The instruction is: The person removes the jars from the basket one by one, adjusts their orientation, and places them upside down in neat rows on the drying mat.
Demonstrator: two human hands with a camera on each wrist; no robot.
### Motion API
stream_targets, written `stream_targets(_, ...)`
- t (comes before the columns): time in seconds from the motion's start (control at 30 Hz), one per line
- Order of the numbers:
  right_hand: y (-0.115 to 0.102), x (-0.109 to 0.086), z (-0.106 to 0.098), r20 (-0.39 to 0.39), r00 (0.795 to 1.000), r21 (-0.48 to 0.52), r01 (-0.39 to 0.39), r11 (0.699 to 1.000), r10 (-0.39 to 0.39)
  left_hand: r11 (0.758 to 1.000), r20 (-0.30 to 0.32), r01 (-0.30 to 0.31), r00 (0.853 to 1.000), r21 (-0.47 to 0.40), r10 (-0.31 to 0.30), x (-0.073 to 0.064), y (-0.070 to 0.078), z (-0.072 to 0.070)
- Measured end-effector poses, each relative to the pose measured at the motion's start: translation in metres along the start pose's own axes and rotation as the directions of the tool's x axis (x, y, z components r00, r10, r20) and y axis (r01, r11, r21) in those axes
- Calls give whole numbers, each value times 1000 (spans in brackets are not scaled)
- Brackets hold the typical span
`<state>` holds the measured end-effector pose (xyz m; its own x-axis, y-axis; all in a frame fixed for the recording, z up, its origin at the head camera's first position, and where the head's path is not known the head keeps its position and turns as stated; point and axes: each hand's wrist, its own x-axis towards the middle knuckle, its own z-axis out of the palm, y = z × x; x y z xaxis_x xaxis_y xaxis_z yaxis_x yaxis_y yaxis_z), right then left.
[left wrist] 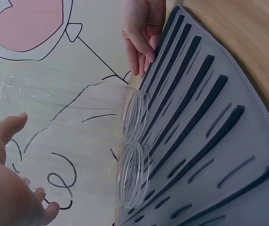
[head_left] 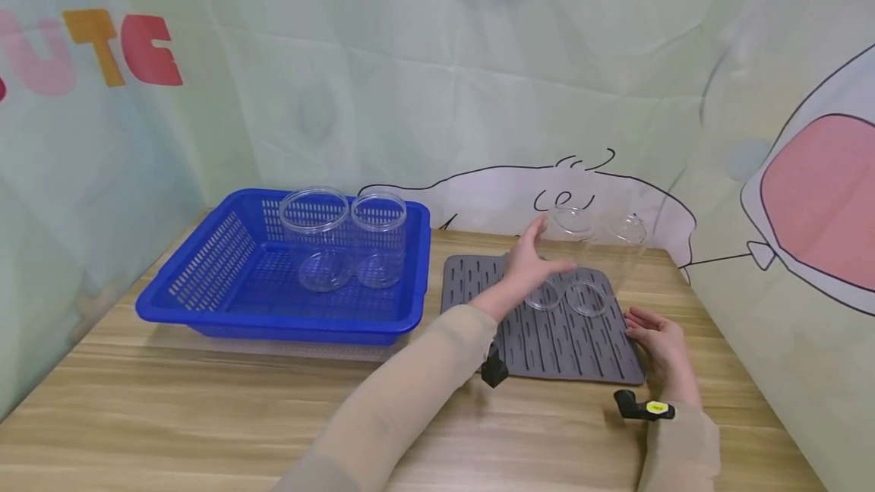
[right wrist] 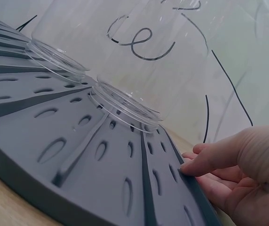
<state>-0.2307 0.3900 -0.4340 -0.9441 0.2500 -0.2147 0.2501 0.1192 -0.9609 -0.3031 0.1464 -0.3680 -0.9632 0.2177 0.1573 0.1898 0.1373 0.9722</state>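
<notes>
Clear cups (head_left: 604, 264) stand long-axis vert on gray mat (head_left: 547, 351), mouth dir unclear

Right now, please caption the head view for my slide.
Left hand at two clear jars on gray mat, right hand at its edge.

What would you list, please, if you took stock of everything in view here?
Table: one, wood-toned, under everything
Basket: one, blue, on the table's left
Mat: one, grey, right of the basket
Containers: four, clear, two upright in the basket, two upright on the mat
Backdrop: pale green, printed, behind and beside the table
Wrist devices: two, black, one per wrist
Sleeves: two, beige, on the arms
Left hand: one, bare, at the mat's left container
Right hand: one, bare, at the mat's right edge
</notes>
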Motion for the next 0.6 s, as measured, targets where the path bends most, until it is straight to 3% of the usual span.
stream_targets(0.6, -1, 0, 0, -6, 1000, -10, -11, 1000, 11, 1000, 4, 14, 1000, -15, -14, -1, 3, 3)
